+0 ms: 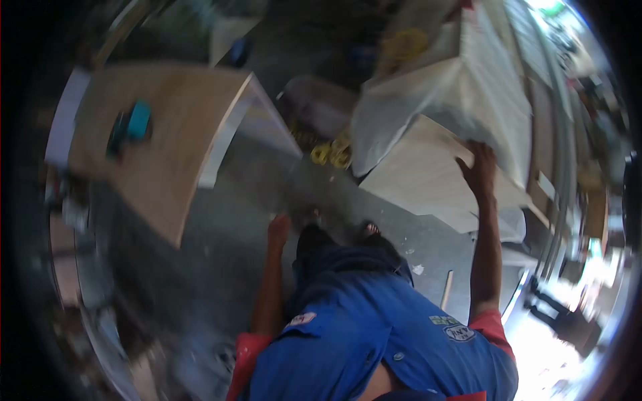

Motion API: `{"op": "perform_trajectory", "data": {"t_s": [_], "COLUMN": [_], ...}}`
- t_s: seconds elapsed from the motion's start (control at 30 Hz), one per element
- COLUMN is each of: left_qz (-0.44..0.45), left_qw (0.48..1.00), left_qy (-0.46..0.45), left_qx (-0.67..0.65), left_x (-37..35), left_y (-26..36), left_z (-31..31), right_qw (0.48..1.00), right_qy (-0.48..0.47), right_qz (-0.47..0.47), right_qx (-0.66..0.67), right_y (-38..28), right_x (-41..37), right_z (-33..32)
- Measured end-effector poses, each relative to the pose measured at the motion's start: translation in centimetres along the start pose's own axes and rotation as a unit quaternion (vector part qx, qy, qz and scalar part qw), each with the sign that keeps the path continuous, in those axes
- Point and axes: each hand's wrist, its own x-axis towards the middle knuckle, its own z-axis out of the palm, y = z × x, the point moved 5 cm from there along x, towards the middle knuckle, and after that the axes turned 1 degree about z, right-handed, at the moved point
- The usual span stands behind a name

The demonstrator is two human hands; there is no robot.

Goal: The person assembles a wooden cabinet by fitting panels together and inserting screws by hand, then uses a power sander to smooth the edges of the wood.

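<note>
At the right, my right hand [479, 172] grips the upper edge of a pale plywood sheet [428, 170], thumb apart from the fingers. The sheet leans against a stack draped in whitish plastic sheeting [491, 83]. Lower and left of centre hangs my left hand [279, 230], its fingers curled in; blur hides whether something small is in them. To its left stands a large wooden panel [180, 127]. On that panel lies a teal and black power tool [138, 120], too blurred to name exactly.
Yellow coiled material [332, 153] lies on the grey floor [321, 187] ahead of my feet. A thin wooden strip [447, 289] and paper scraps lie at lower right. Long boards [540, 127] line the right side. A person [568, 321] shows at far right. Blurred clutter fills the left.
</note>
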Motion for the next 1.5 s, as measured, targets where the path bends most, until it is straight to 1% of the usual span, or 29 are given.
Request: {"op": "perform_trajectory", "data": {"t_s": [0.03,0.07,0.1,0.13,0.17,0.23,0.27,0.3,0.37,0.5,0.57,0.6,0.67,0.7,0.77,0.8,0.87,0.9,0.97,1.1,1.17,1.2,1.23,1.3,1.33,1.37,1.43,1.47,1.5], "left_qz": [-0.096,-0.178,-0.158,-0.288,-0.401,-0.401,-0.389,-0.394,-0.333,-0.322,-0.387,-0.383,-0.401,-0.393,-0.285,-0.278,-0.124,-0.120,-0.043,-0.019,-0.001,-0.072,-0.068,-0.156,-0.208,-0.205,-0.089,-0.086,-0.049], "left_qw": [0.986,0.948,0.948,0.904,0.843,0.835,0.841,0.837,0.872,0.870,0.723,0.723,0.497,0.498,0.517,0.515,0.713,0.711,0.866,0.835,0.689,0.721,0.724,0.601,0.556,0.561,0.598,0.602,0.584], "left_qy": [0.035,0.091,0.133,0.121,0.110,0.075,0.035,0.041,-0.002,0.021,0.055,0.057,-0.054,-0.054,-0.014,-0.015,0.137,0.142,0.143,0.183,0.204,0.236,0.231,0.266,0.244,0.246,0.298,0.298,0.321], "left_qx": [-0.131,-0.247,-0.243,-0.293,-0.341,-0.369,-0.374,-0.378,-0.357,-0.372,-0.570,-0.573,-0.768,-0.771,-0.807,-0.810,-0.676,-0.678,-0.478,-0.519,-0.695,-0.647,-0.647,-0.737,-0.766,-0.763,-0.739,-0.736,-0.744], "left_x": [-4.4,-8.7,-1.6,-4.1,-6.1,-7.5,-8.3,-8.5,-7.2,-5.5,-5.2,-4.6,-3.2,-2.7,-1.9,-3.0,-5.1,-5.7,-7.5,-11.2,-12.7,-13.2,-13.0,-13.3,-12.9,-13.2,-13.5,-13.4,-13.4], "left_y": [5.3,12.1,13.9,18.3,20.4,21.8,22.2,23.1,25.0,27.1,28.2,28.0,28.9,29.2,29.8,28.5,23.7,21.8,18.9,14.2,14.2,16.2,15.9,13.7,11.0,9.4,9.9,9.4,8.1], "left_z": [0.8,1.1,0.3,0.1,0.7,7.5,9.9,10.7,10.0,6.8,6.1,5.4,5.3,4.4,1.4,1.5,-0.1,-1.4,-5.1,-8.7,-10.6,-13.3,-14.1,-15.8,-15.8,-15.6,-18.0,-18.1,-17.9], "right_qw": [0.999,0.996,0.998,0.994,0.996,0.996,0.995,0.994,0.993,0.988,0.982,0.976,0.966,0.956,0.948,0.942,0.933,0.931,0.916,0.888,0.883,0.869,0.855,0.846,0.835,0.834,0.822,0.823,0.815], "right_qy": [-0.019,-0.071,-0.056,-0.097,-0.087,-0.085,-0.092,-0.096,-0.100,-0.097,-0.103,-0.111,-0.101,-0.096,-0.086,-0.093,-0.093,-0.091,-0.094,-0.114,-0.119,-0.130,-0.138,-0.124,-0.116,-0.110,-0.103,-0.098,-0.092], "right_qz": [-0.038,0.017,0.029,0.053,0.024,-0.011,-0.026,-0.039,-0.064,-0.121,-0.154,-0.183,-0.227,-0.266,-0.297,-0.308,-0.330,-0.337,-0.365,-0.422,-0.431,-0.453,-0.475,-0.492,-0.513,-0.514,-0.537,-0.536,-0.550], "right_qx": [0.021,0.043,-0.009,0.006,0.007,-0.004,0.006,0.018,0.028,0.025,0.038,0.052,0.066,0.083,0.081,0.093,0.106,0.104,0.137,0.142,0.141,0.150,0.160,0.161,0.162,0.166,0.156,0.158,0.154], "right_y": [-0.4,-0.3,-0.8,0.1,0.6,0.6,0.6,0.3,-1.3,-6.9,-10.0,-11.7,-14.6,-16.5,-20.3,-22.2,-25.9,-27.5,-30.6,-36.3,-38.9,-40.2,-41.4,-43.6,-44.9,-46.2,-48.4,-49.3,-50.3], "right_x": [-2.1,-4.0,-2.0,-4.9,-7.4,-9.6,-9.9,-10.2,-10.7,-10.0,-9.2,-9.0,-8.7,-8.8,-8.9,-8.9,-8.7,-8.6,-8.7,-8.9,-8.9,-9.0,-9.0,-8.9,-8.8,-8.2,-7.1,-6.4,-5.7], "right_z": [-2.1,-4.2,-1.0,-0.8,0.1,-2.3,-2.7,-2.9,-2.6,-4.9,-6.6,-7.2,-8.0,-8.4,-8.9,-8.9,-8.8,-8.4,-7.8,-5.7,-4.6,-3.7,-2.8,-0.9,-0.1,0.7,2.0,2.8,3.5]}}
